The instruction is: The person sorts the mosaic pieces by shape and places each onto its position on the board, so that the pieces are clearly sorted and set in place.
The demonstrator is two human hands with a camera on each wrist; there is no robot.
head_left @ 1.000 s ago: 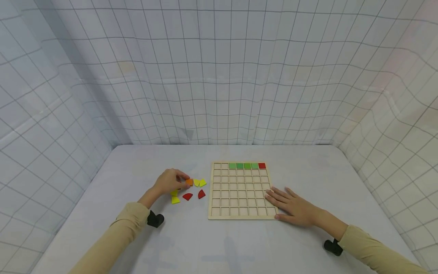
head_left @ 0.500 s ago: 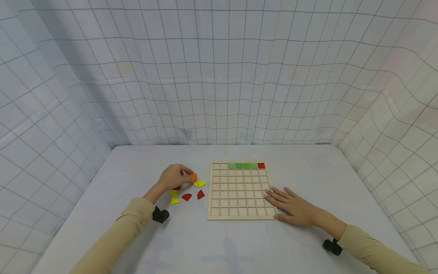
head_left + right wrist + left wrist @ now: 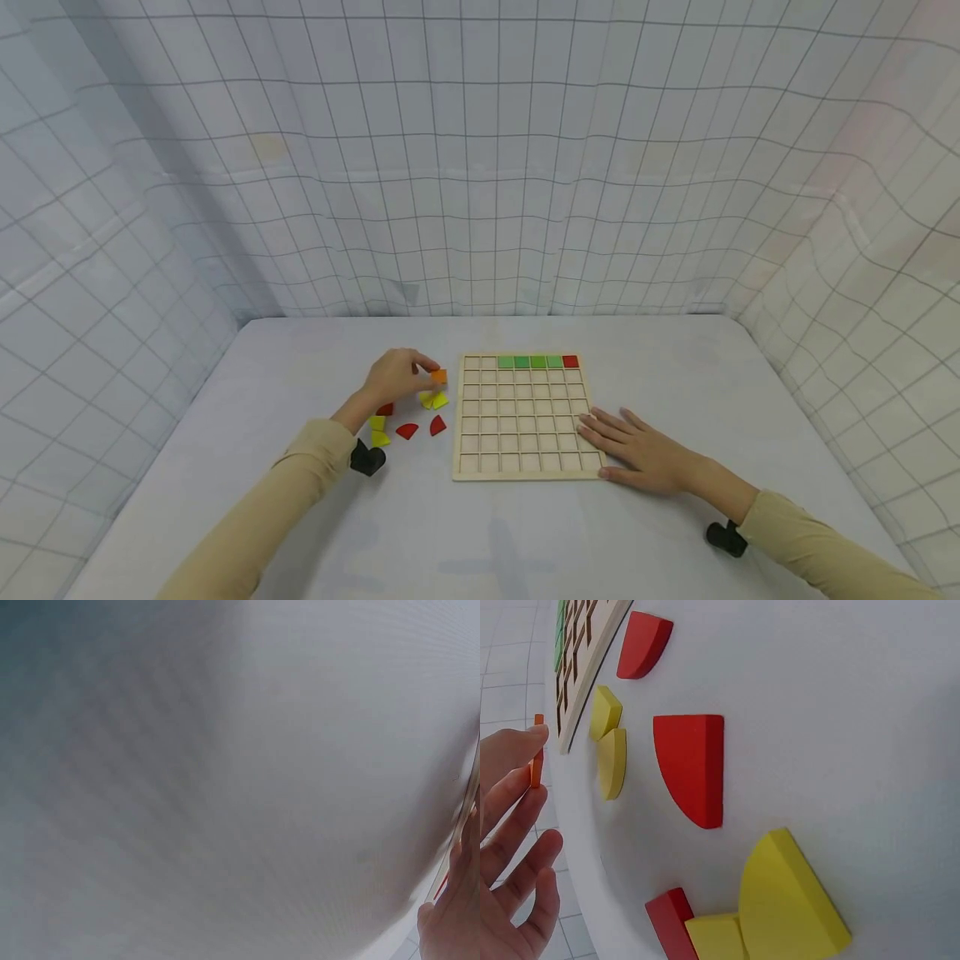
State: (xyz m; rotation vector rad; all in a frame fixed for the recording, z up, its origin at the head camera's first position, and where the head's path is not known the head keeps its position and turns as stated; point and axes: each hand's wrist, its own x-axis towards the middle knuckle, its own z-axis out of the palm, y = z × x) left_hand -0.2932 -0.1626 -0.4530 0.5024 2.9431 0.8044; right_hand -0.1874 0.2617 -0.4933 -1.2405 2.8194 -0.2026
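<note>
The flat orange square tile (image 3: 440,377) is pinched by the left hand (image 3: 397,375), 2 small yellow pieces (image 3: 440,401) just nearside of the grip. Best carried level, clear of them; rightward, the spread right hand (image 3: 648,457) touches the pale wooden grid board (image 3: 527,408).

You have passage behind the pale wooden gridded board (image 3: 509,425) | your right hand (image 3: 647,458) blocks its near-right edge | flat red wedges (image 3: 437,427) obstruct left

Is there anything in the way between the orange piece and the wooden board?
Nothing that I can see. The left hand pinches the orange piece just off the wooden board's left edge. Two yellow pieces lie nearer the person, and the right hand rests at the board's other side.
</note>
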